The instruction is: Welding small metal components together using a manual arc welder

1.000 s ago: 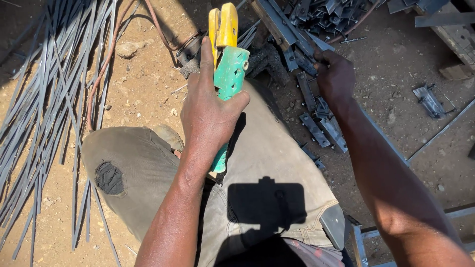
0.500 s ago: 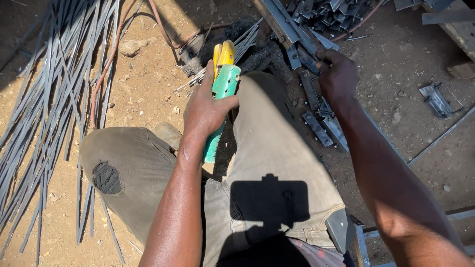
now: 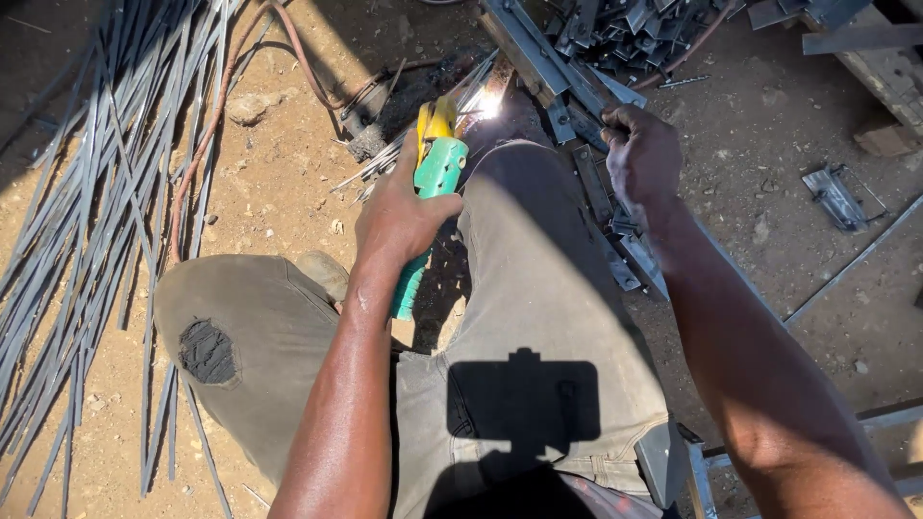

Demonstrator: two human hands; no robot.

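Nearest to me, my trousers (image 3: 538,288) fill the lower middle of the view, both knees bent; the left knee carries a dark round patch (image 3: 207,351). A rectangular shadow (image 3: 524,399) lies across my lap.

My left hand (image 3: 399,221) is closed in a full grip around the green handle of an electrode holder (image 3: 433,183), which has yellow jaws at its far end. The handle runs back under my palm and down toward my lap. Just beyond the yellow jaws, a bright white arc (image 3: 488,104) burns at the tip, on the edge of a long steel bar (image 3: 538,58).

My right hand (image 3: 642,159) sits to the right of the left, well apart from it, knuckles up, fingers curled down onto a steel strip (image 3: 601,197) that runs along the outside of my right leg. I cannot tell whether the fingers close fully around the strip or only press on it.

Left of my left hand, a bundle of thin steel rods (image 3: 87,221) lies spread on the dirt ground (image 3: 279,183). A reddish cable (image 3: 226,86) curves across the rods and toward the holder.

Beyond my right hand, at the top, a heap of small steel offcuts (image 3: 635,24) lies against the bar. Further right, a small metal bracket (image 3: 835,197) lies alone on the dirt.
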